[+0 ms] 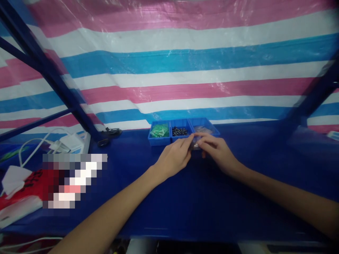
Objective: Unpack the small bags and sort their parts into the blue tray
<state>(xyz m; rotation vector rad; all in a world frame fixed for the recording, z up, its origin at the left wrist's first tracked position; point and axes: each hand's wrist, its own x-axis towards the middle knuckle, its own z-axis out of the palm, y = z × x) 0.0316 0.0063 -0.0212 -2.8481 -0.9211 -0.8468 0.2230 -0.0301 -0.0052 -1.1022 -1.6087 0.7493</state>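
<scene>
Three blue bins stand side by side on the blue table. The left bin [159, 141] holds green packets [159, 130], the middle one small black pieces [179, 131], and the right one clear packets [201, 129]. Just in front of the right bin, my left hand [176, 155] and my right hand [218, 151] meet with bent fingers around a small clear, shiny item [196, 144]. Both hands grip it, the left from its left side and the right from its right. Fingers cover much of the item.
At the left are a power strip [86, 143] with white plugs and cables, a red bag [43, 181] and a blurred-out patch. Dark objects [112, 131] lie by the left frame post. A striped sheet [185, 63] hangs behind the table [201, 201].
</scene>
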